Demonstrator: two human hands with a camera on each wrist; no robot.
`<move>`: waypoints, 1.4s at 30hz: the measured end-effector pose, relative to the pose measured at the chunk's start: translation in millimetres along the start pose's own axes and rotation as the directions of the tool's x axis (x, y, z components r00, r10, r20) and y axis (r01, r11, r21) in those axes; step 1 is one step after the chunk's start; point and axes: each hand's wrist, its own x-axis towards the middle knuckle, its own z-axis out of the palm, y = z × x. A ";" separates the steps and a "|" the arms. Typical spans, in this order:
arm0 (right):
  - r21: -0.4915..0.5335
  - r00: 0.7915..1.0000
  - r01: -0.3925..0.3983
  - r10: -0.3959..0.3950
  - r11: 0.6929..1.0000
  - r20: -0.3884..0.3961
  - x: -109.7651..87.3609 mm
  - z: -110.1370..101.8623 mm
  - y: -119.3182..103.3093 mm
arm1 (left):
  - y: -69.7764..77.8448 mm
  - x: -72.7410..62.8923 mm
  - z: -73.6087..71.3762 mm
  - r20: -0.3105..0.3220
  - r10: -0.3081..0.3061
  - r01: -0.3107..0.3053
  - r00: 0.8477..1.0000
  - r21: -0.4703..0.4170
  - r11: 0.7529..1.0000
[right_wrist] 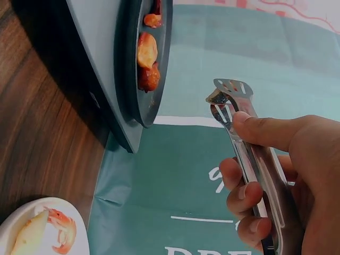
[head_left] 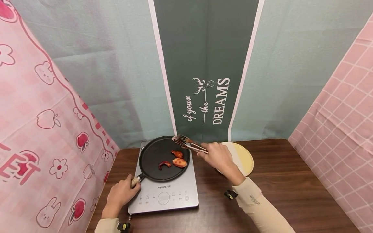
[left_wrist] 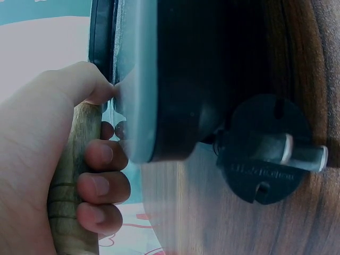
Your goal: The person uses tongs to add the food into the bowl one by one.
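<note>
My left hand (head_left: 122,194) grips the wooden handle (left_wrist: 74,175) of a round black frying pan (head_left: 154,155), fingers curled round it. The pan sits on a silver induction cooker (head_left: 163,202). In it lie a dark red curled piece (head_left: 164,164), a browned pale slice (head_left: 179,162) and a reddish-brown chunk (head_left: 176,154). My right hand (head_left: 218,157) holds metal tongs (right_wrist: 255,164) above the pan's far right edge. Between the tongs' slotted tips is a small pale-and-dark piece of food (right_wrist: 217,97); its kind is unclear.
Right of the cooker, partly behind my right hand, is a yellow-and-white plate (head_left: 247,158). A shrimp (right_wrist: 64,231) and a pale yellow piece (right_wrist: 31,234) show on the plate in the right wrist view. Fabric hangings enclose the brown wooden table (head_left: 279,181).
</note>
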 end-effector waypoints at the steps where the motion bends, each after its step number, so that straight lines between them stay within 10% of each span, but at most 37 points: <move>1: -0.001 1.000 0.001 -0.001 1.000 0.003 0.5 0.5 -0.9 | 0.0 -0.1 0.0 0.000 0.000 0.000 1.000 0.000 1.000; 42: 0.037 0.989 0.083 -0.087 0.996 0.122 13.7 29.5 -28.7 | 0.5 -0.2 0.1 -0.002 -0.002 0.002 1.000 -0.002 1.000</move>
